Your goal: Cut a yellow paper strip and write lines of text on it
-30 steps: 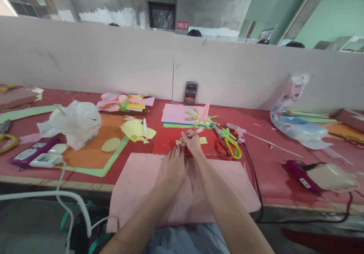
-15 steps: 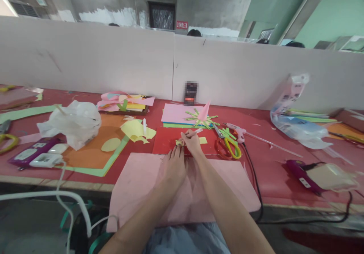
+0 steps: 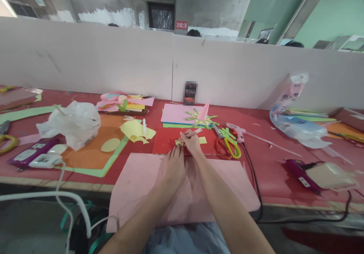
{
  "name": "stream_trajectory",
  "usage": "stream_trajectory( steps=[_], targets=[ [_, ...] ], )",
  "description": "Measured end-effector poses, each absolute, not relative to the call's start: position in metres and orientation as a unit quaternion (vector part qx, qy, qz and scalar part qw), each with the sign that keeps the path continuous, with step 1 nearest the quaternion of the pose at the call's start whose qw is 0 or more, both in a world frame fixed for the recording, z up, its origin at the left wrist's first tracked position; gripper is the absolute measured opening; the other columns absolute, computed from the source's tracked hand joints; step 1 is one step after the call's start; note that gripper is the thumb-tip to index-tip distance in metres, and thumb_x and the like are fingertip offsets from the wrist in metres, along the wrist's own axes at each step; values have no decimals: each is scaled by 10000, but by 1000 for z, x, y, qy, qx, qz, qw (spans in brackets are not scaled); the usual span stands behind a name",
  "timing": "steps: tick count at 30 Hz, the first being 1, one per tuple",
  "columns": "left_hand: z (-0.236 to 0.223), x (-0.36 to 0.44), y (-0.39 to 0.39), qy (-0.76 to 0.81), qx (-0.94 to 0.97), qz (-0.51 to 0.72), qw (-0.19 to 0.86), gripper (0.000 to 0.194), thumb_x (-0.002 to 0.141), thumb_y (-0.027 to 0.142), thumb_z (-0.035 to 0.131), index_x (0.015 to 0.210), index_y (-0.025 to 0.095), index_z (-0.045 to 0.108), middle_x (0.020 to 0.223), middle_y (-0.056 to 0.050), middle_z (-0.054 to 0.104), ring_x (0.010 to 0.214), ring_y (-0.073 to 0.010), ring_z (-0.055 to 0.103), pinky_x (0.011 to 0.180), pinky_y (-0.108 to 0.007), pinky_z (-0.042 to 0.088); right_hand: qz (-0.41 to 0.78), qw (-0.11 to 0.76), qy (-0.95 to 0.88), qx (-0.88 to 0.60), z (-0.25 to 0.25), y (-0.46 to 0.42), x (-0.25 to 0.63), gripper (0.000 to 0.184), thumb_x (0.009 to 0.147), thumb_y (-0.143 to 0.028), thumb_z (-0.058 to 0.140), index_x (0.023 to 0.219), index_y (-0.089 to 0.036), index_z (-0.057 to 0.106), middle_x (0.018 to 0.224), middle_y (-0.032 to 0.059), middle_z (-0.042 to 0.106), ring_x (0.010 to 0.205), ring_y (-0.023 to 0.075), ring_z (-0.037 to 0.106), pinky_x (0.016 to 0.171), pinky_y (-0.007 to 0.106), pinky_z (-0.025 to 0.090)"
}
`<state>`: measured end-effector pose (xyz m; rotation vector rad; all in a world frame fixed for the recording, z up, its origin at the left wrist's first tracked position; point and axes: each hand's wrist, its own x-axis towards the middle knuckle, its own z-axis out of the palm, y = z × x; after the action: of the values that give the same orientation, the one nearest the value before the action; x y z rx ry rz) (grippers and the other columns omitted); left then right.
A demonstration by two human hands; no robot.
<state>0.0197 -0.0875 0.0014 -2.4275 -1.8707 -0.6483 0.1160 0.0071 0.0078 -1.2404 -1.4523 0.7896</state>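
My right hand (image 3: 192,142) is closed around a white pen (image 3: 198,131), its tip end hidden by the fingers. Beneath it lies a small yellow paper piece (image 3: 178,142), partly covered. My left hand (image 3: 175,163) rests flat with fingers stretched out, the fingertips on that piece's near edge. Both hands are over a red sheet (image 3: 163,135). Another small yellow paper piece (image 3: 203,140) lies just right of my right hand. Scissors with yellow and red handles (image 3: 233,150) lie further right, beside green paper strips (image 3: 227,133).
Behind the red sheet, a pink paper cone (image 3: 204,112) stands amid green strips on pink paper (image 3: 176,113). A pink glue gun (image 3: 238,131) lies right, its black cord hanging over the table edge. Cut yellow paper (image 3: 133,131) and a crumpled plastic bag (image 3: 74,123) are left.
Almost nothing differs. My right hand and the pen have shifted very slightly over the small yellow piece; my left hand stays in place.
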Motion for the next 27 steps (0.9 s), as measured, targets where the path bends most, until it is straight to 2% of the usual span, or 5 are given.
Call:
stream_trajectory(
  steps=[4,16,22,27],
  targets=[
    [1,19,-88,-597,-776,-204,4,435,844,188,422,1265,81,444,1307,-149,486,1212,-251,430,1025,-397,314,322,511,-607,-517,11,5,116,287,776,-438,513,600,-247,392,433,-46,534,610,193,649,573,265,464],
    [2,20,-87,-601,-773,-201,-8,434,852,199,412,1266,72,443,1310,-147,486,1221,-259,419,1030,-405,303,329,496,-597,-538,17,1,116,242,749,-380,496,598,-238,370,424,-54,530,497,160,599,494,236,425],
    [1,20,-86,-602,-774,-196,-13,435,851,195,414,1268,76,445,1309,-146,486,1215,-261,424,1027,-407,309,345,510,-597,-514,17,1,116,261,756,-404,506,600,-238,379,424,-49,531,541,172,619,535,247,447],
    [0,19,-86,-602,-773,-200,-7,444,845,191,428,1273,73,441,1317,-144,479,1215,-260,425,1033,-399,306,336,512,-601,-514,15,2,116,266,758,-405,513,594,-236,388,432,-48,540,464,156,574,513,252,436]
  ],
)
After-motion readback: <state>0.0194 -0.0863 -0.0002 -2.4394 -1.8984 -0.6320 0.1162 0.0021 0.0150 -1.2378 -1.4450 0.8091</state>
